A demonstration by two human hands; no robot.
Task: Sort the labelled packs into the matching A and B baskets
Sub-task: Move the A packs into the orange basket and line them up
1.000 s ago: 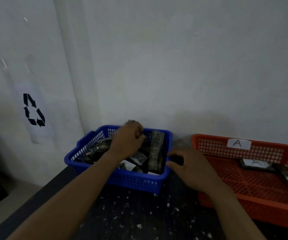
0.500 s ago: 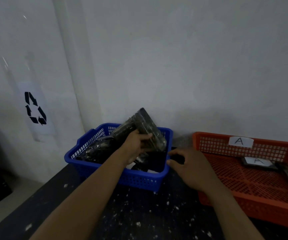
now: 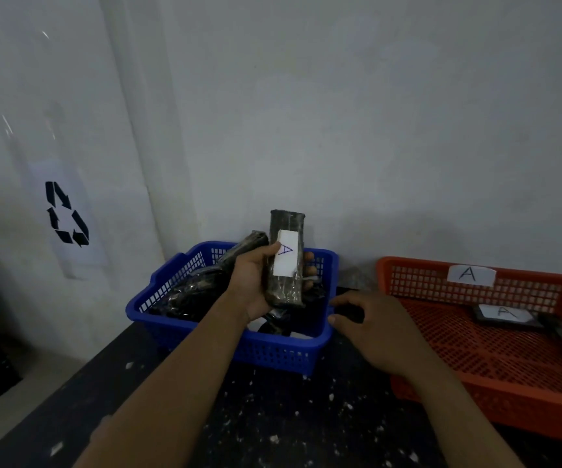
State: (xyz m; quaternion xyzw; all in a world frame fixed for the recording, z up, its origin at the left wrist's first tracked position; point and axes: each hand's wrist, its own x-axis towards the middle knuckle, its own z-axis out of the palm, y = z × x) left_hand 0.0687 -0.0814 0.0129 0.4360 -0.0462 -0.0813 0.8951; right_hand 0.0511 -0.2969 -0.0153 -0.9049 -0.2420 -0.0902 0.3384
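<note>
Dark pack (image 3: 286, 292) labelled A, held upright over the blue basket (image 3: 272, 352) by the left hand (image 3: 256, 285), fingers wrapped round it; right hand (image 3: 377, 329) at that basket's right rim, fingers loosely curled, grip unclear; orange A basket (image 3: 418, 282) sits right on the table (image 3: 272, 417).

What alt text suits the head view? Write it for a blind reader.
A left hand holds a dark wrapped pack upright above a blue basket of similar packs, its white label marked A facing the camera. The right hand rests by that basket's right corner; an orange basket tagged A sits to the right.
</note>
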